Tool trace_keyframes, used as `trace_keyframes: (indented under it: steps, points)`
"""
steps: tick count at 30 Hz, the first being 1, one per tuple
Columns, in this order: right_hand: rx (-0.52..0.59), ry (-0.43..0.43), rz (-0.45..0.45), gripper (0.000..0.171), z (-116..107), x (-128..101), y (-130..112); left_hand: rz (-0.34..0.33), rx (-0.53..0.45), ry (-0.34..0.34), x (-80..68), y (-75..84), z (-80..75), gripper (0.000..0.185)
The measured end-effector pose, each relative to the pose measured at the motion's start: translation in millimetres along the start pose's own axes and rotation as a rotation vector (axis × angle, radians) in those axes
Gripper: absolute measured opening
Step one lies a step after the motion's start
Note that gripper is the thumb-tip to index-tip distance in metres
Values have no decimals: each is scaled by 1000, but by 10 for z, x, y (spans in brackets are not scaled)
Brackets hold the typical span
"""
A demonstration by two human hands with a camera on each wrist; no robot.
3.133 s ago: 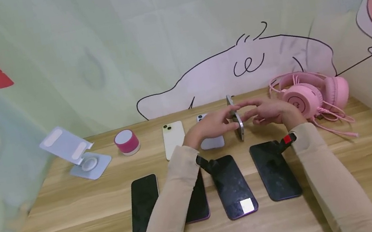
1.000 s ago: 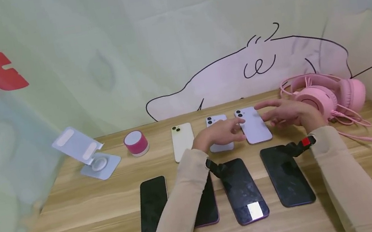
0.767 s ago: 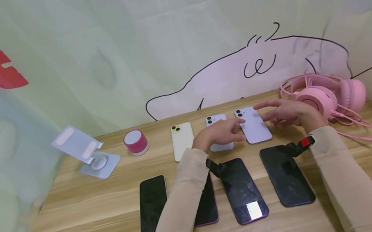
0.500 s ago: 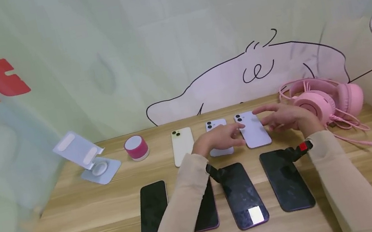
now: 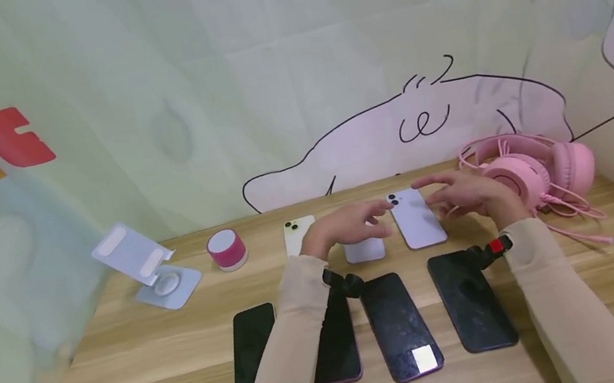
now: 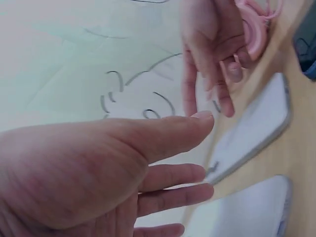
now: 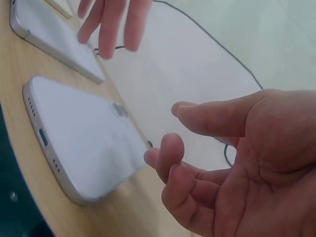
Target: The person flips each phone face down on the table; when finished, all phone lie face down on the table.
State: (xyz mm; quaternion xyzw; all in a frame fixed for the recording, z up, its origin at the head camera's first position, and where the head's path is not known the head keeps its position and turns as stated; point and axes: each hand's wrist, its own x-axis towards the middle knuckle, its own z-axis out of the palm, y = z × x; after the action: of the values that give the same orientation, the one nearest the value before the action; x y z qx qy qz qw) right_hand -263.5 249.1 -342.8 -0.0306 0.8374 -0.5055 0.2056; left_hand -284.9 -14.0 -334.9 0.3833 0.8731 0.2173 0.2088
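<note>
From the head view, seven phones are lying on the wooden table [image 5: 125,347]: four dark ones face up in a row along the near edge and three pale ones face down in a row nearer the far edge. The lilac phone [image 5: 417,221] is lying flat at the right end of that far row, its long axis running from near edge to far edge and its camera end pointing at the wall. The left hand [image 5: 344,226] is hovering over the middle pale phone [image 5: 364,250], fingers loose and holding nothing; the right hand [image 5: 465,196] is hovering just right of the lilac phone, also gripping nothing. One cream phone [image 5: 298,235], one pink speaker [image 5: 227,249] and one folding stand [image 5: 142,270] are sitting toward the far left corner, and one pink headset [image 5: 531,169] is lying at the far right corner. Red and orange letters are showing on the wall, reading partly "TC". In the left wrist view, the left hand [image 6: 98,173] is spreading relaxed fingers above the lilac phone [image 6: 256,128]. In the right wrist view, the right hand [image 7: 232,163] is hanging half curled and empty beside the lilac phone [image 7: 84,143], whose port end is facing the camera.
</note>
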Motion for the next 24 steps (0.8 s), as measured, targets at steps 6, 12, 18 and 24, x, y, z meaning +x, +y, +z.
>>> trace_keyframes:
  steps: [6, 12, 18, 24]
  points:
    - [-40, -6, -31, 51, 48, -64, -75, 17, -48, 27, -174, 10, -60, 58]
    - [-77, -9, -94, 50, 90, -124, -268, -8, -53, 37, -413, -21, -146, 58]
    - [-94, -23, -207, 48, 136, -210, -528, -11, -28, 42, -639, -46, -278, 60]
    - [-107, -47, -241, 46, 256, -270, -625, -22, -28, 61, -967, -118, -371, 61]
